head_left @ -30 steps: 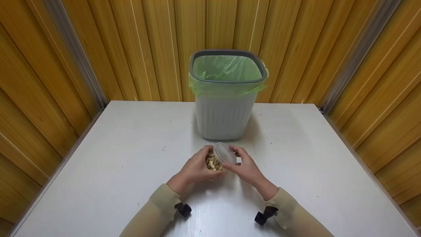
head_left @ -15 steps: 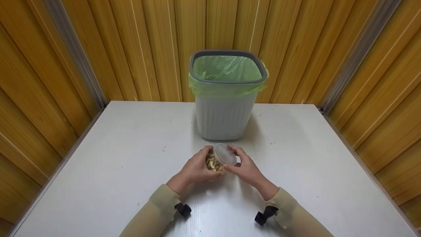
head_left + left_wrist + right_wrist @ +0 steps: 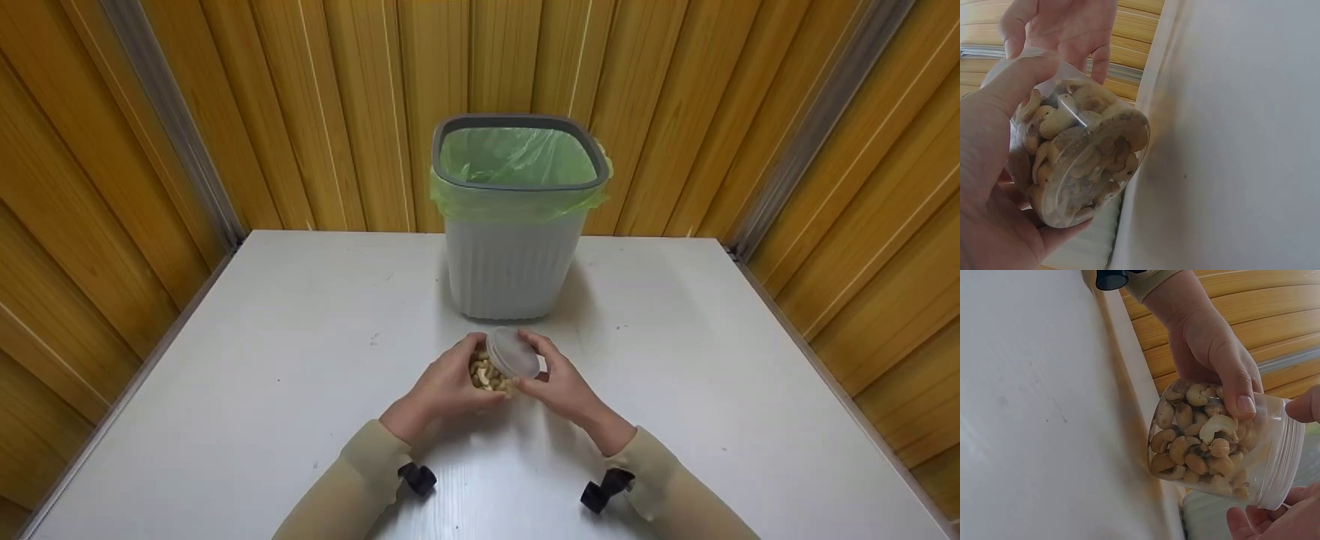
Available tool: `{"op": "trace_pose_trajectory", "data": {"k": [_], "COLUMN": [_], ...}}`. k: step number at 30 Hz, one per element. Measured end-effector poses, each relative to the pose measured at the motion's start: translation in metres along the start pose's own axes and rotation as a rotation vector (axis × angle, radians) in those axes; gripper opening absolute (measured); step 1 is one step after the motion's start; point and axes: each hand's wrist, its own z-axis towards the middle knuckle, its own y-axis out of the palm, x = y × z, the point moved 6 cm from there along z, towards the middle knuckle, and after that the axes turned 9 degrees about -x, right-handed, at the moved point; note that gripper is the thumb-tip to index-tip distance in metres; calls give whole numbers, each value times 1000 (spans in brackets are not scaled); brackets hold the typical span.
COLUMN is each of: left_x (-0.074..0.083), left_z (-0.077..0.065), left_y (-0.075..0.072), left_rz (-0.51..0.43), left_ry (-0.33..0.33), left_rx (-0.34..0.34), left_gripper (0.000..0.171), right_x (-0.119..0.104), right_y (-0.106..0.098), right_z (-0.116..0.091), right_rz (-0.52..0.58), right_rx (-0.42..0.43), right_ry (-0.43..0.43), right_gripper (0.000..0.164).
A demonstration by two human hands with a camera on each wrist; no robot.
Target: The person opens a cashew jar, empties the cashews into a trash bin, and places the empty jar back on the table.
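Note:
A clear plastic jar [image 3: 489, 373] of cashew nuts leans between my two hands in the head view, its translucent lid [image 3: 514, 353] facing up and to the right. My left hand [image 3: 448, 382] grips the jar's body, thumb on the near side and fingers round the far side. With thumb and fingers, my right hand [image 3: 564, 384] grips the lid's rim. The right wrist view shows the ridged lid [image 3: 1285, 458] seated on the jar's mouth, with cashews [image 3: 1199, 444] filling most of the body. The jar's bottom [image 3: 1098, 171] is held off the table.
Behind the hands stands a pale grey trash bin [image 3: 514, 266] with a dark rim and a green plastic liner [image 3: 517, 202]. Both stand on a white table [image 3: 315, 352]. Wood-patterned panels [image 3: 330, 112] enclose the back and sides.
My right thumb has slid slightly nearer to me along the lid's edge, while the fingertips have shifted a little left on the far side. The left hand and jar stay nearly still.

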Motion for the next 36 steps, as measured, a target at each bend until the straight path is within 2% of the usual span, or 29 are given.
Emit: {"op": "trace_pose_trajectory", "data": {"k": [4, 9, 13, 17, 36], "left_x": [-1, -1, -2, -2, -2], "left_z": [0, 1, 1, 1, 0], "left_y": [0, 0, 0, 0, 0], "left_rz": [-19, -22, -26, -39, -3], "left_ry": [0, -11, -24, -33, -23], "left_rx": [-1, -3, -3, -5, 0], "left_gripper": [85, 85, 85, 84, 86], "right_x": [0, 2, 2, 2, 5], "right_y": [0, -4, -6, -6, -5], "right_z": [0, -1, -3, -3, -2], "right_rz": [12, -13, -32, -48, -18], "right_rx": [9, 102, 148, 166, 104], "right_ry": [16, 94, 146, 159, 120], "right_gripper": [80, 83, 81, 78, 78]}}
